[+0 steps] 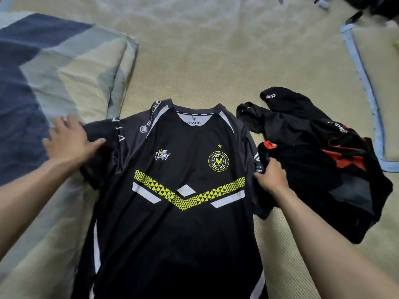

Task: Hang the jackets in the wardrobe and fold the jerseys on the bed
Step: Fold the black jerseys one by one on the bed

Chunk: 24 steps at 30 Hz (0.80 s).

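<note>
A black jersey (181, 229) with a yellow chevron and a round crest lies spread face up on the bed (194, 67), collar away from me. My left hand (69, 141) lies flat on its left sleeve, fingers spread and blurred. My right hand (271, 174) pinches the edge of its right sleeve. A crumpled pile of black and red jerseys (319, 165) lies just right of that hand.
A blue, grey and cream quilt (43, 67) is bunched along the left side. A beige pillow with blue trim (380, 83) sits at the right edge. Dark items (367, 7) lie at the top right corner.
</note>
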Tool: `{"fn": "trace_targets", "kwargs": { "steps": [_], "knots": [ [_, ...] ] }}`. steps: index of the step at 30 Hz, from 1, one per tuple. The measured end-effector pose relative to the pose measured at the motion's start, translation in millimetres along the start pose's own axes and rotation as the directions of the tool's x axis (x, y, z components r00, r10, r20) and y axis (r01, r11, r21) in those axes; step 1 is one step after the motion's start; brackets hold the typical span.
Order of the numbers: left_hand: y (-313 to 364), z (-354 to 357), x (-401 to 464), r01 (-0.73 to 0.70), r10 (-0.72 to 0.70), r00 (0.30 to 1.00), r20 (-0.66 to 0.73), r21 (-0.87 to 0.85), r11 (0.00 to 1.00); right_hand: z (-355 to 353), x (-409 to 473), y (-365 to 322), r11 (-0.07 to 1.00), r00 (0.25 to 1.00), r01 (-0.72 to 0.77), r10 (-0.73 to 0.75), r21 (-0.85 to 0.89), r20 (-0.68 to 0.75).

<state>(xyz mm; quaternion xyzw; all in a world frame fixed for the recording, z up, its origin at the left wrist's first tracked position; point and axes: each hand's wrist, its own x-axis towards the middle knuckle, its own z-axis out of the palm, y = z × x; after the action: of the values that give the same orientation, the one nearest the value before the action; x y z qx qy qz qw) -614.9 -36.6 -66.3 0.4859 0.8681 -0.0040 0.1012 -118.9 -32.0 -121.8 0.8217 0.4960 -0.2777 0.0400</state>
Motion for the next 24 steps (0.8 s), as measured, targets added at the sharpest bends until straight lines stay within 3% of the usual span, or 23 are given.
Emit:
{"fn": "trace_targets", "kwargs": {
  "steps": [5,11,15,17,19,21,22,24],
  "knots": [
    [-37,22,50,0.003,-0.013,0.991,0.131,0.08,0.997,-7,23,19,0.999,0.998,0.045,-0.045,-0.002,0.043],
    [-105,41,115,-0.001,0.011,0.992,0.126,-0.079,0.997,-34,35,41,0.997,0.966,-0.056,0.042,-0.049,-0.255],
    [-54,-9,70,0.027,0.003,0.992,0.129,-0.234,0.972,-33,40,41,0.979,0.932,-0.113,0.045,-0.172,-0.359],
    [-30,-20,52,0.06,0.007,0.978,0.21,-0.31,0.949,-29,39,32,0.958,0.91,-0.063,-0.061,-0.281,-0.411],
    [-1,-28,30,0.093,0.068,0.938,0.341,-0.436,0.895,-27,30,9,0.938,0.893,0.147,-0.262,-0.315,-0.366],
    [36,-36,3,0.126,0.206,0.865,0.458,-0.594,0.794,-21,9,-25,0.915,0.893,0.392,-0.402,-0.092,-0.2],
    [57,-39,-13,0.144,0.28,0.817,0.505,-0.648,0.748,-17,-6,-44,0.894,0.895,0.442,-0.434,0.07,-0.106],
    [96,-39,-39,0.155,0.411,0.728,0.548,-0.716,0.681,-9,-42,-79,0.819,0.881,0.372,-0.46,0.436,0.112]
  ]
}}
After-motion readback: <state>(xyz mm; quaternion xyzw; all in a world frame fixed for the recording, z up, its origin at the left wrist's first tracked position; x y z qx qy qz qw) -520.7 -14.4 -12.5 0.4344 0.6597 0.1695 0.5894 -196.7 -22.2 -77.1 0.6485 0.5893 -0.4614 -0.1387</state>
